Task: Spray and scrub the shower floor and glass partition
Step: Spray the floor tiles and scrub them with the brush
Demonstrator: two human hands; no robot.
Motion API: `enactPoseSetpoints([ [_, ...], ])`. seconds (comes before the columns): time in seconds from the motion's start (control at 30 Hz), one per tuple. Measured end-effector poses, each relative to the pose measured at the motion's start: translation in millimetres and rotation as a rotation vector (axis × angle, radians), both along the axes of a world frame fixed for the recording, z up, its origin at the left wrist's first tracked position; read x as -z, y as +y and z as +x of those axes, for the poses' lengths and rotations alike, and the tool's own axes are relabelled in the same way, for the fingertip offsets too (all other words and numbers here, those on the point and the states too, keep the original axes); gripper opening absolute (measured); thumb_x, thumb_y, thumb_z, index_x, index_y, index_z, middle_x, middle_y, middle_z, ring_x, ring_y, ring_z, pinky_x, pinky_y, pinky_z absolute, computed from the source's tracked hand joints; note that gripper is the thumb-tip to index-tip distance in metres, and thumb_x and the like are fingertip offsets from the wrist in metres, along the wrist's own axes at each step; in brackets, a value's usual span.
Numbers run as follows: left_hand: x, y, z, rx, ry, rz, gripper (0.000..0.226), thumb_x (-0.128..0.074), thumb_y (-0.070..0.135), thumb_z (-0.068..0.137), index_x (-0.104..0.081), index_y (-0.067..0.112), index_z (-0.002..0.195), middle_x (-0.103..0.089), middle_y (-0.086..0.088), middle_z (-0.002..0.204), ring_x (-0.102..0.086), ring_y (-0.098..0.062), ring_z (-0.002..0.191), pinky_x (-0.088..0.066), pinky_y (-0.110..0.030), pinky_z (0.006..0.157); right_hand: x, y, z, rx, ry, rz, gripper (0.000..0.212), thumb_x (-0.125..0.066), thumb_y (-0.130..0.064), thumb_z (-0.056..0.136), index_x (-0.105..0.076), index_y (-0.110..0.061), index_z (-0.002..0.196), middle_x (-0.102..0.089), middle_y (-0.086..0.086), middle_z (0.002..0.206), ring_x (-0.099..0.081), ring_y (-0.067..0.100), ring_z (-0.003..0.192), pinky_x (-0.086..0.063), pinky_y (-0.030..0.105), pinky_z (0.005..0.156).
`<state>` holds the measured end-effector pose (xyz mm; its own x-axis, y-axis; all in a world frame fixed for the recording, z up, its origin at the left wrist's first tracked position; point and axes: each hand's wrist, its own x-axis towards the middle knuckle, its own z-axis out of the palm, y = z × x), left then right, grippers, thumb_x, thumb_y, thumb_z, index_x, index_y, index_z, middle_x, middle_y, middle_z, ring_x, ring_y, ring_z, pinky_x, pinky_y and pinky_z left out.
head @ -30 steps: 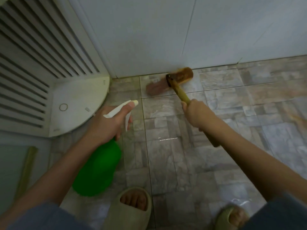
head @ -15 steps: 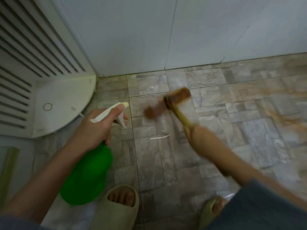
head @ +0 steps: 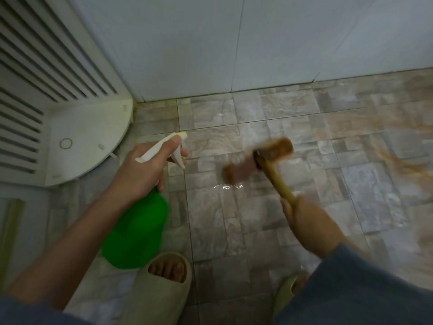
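My left hand (head: 143, 171) grips the white trigger head of a green spray bottle (head: 137, 231), which hangs low at the left above the floor. My right hand (head: 307, 219) holds the yellowish wooden handle of a scrub brush (head: 257, 159). The brown brush head lies blurred on the wet stone-patterned shower floor (head: 246, 231), a little in front of the wall. A bright glint shows on the wet tile just below the brush head.
A pale tiled wall (head: 234, 43) closes the far side. A white slatted corner shelf unit (head: 77, 141) stands at the left. My feet in beige slippers (head: 161, 289) stand at the bottom. Brownish streaks (head: 398, 158) mark the floor at the right.
The brush has pulled back from the wall's base toward me and shifted right across the floor. My left hand with the bottle has stayed about where it was.
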<state>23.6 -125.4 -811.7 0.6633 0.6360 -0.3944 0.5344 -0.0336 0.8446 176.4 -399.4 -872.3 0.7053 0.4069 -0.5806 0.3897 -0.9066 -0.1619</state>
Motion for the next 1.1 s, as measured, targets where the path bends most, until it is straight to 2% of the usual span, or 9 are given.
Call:
enactPoseSetpoints([
  [0.1,5.3,-3.5,8.2,0.003,0.013,-0.003,0.057,-0.046,0.078,0.078,-0.08,0.032,0.084,-0.078,0.005,0.098,-0.053,-0.032,0.044,-0.044,-0.031,0.055,-5.2,-11.9,-0.6,0.069,0.064,-0.066,0.041,-0.032,-0.051,0.098,-0.046,-0.014,0.091,-0.058,0.005,0.081,-0.058,0.023,0.073,-0.052,0.04,0.074],
  [0.17,5.8,-7.5,12.6,0.004,0.013,0.002,0.061,-0.046,0.078,0.078,-0.079,0.027,0.078,-0.078,0.007,0.099,-0.055,-0.034,0.045,-0.044,-0.032,0.054,9.2,31.2,39.9,0.082,-0.011,0.05,0.045,-0.033,-0.048,0.1,-0.052,-0.007,0.096,-0.062,0.013,0.087,-0.059,0.031,0.076,-0.05,0.039,0.072],
  [0.3,12.2,-12.3,24.6,0.013,0.011,0.008,0.054,-0.048,0.074,0.082,-0.079,0.03,0.086,-0.079,0.003,0.096,-0.054,-0.035,0.046,-0.044,-0.03,0.053,19.8,90.5,125.1,0.115,-0.097,0.197,0.049,-0.03,-0.044,0.102,-0.054,-0.002,0.095,-0.058,0.014,0.078,-0.057,0.031,0.059,-0.043,0.029,0.044],
  [0.4,9.3,-14.7,34.9,0.038,-0.007,0.007,0.055,-0.048,0.072,0.085,-0.08,0.028,0.086,-0.078,-0.006,0.094,-0.052,-0.029,0.042,-0.043,-0.03,0.053,19.7,18.6,88.6,0.144,-0.101,0.106,0.053,-0.032,-0.048,0.1,-0.056,-0.001,0.096,-0.061,0.012,0.08,-0.06,0.03,0.068,-0.053,0.039,0.061],
  [0.5,6.2,-18.3,44.6,0.048,-0.019,0.008,0.057,-0.047,0.065,0.091,-0.08,0.019,0.085,-0.078,0.007,0.099,-0.051,-0.026,0.04,-0.043,-0.026,0.047,2.9,-42.9,35.4,0.208,-0.025,0.098,0.046,-0.033,-0.049,0.098,-0.052,-0.007,0.093,-0.059,0.008,0.076,-0.06,0.025,0.066,-0.054,0.045,0.07],
  [0.73,9.7,-28.3,66.5,0.075,-0.049,0.021,0.051,-0.048,0.063,0.093,-0.078,0.023,0.083,-0.078,0.007,0.099,-0.052,-0.029,0.042,-0.043,-0.029,0.054,17.0,28.5,182.5,0.277,-0.152,0.144,0.058,-0.028,-0.042,0.103,-0.053,0.003,0.076,-0.057,0.017,0.07,-0.058,0.032,0.058,-0.044,0.032,0.048],
  [0.9,0.6,-45.0,91.8,0.173,-0.057,0.0,0.055,-0.047,0.079,0.078,-0.078,0.035,0.09,-0.078,-0.007,0.093,-0.054,-0.028,0.044,-0.044,-0.029,0.055,8.8,-83.3,63.3,0.388,-0.105,0.045,0.046,-0.032,-0.045,0.1,-0.047,-0.005,0.083,-0.061,0.019,0.081,-0.059,0.033,0.073,-0.051,0.041,0.07],
  [1.0,-1.8,-56.0,113.2,0.263,-0.066,-0.021,0.053,-0.048,0.075,0.079,-0.078,0.034,0.091,-0.078,0.005,0.097,-0.054,-0.03,0.044,-0.042,-0.026,0.049,9.0,-87.0,73.1,0.443,-0.104,0.013,0.05,-0.032,-0.044,0.101,-0.054,0.0,0.092,-0.062,0.021,0.086,-0.059,0.035,0.073,-0.05,0.04,0.066],
  [1.1,-1.9,-67.3,134.8,0.354,-0.079,-0.004,0.049,-0.048,0.067,0.088,-0.079,0.029,0.081,-0.079,0.005,0.096,-0.056,-0.036,0.046,-0.043,-0.025,0.043,20.2,-58.2,157.3,0.459,-0.137,0.084,0.057,-0.027,-0.043,0.103,-0.054,0.003,0.083,-0.057,0.018,0.072,-0.056,0.03,0.053,-0.042,0.027,0.041],
])
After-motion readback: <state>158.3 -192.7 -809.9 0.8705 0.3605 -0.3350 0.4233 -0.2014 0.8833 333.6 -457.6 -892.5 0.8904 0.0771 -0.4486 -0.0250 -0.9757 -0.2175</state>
